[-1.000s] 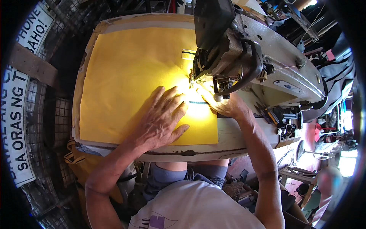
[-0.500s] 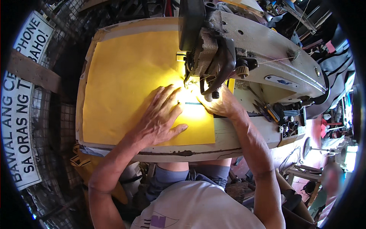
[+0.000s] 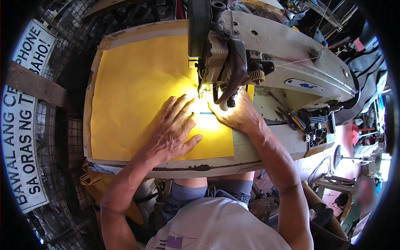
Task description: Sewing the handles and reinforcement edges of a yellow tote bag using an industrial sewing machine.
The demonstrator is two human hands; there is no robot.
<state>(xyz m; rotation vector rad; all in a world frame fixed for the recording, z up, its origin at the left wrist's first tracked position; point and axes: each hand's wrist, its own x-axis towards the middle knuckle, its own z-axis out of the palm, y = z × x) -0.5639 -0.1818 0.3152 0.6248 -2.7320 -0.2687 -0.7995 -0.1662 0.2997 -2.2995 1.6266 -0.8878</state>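
Loosely spread, left fingers (image 3: 176, 110) rest on yellow material (image 3: 125, 91); the right hand's (image 3: 240, 116) opening and hold are unclear.

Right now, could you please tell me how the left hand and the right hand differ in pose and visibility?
The left hand lies flat on the yellow sheet, its whole back showing; the right hand is partly hidden by the sewing machine's dark curved part. The left hand's thumb sticks out sideways, while the right hand's fingertips are lost in glare. Both are bare.
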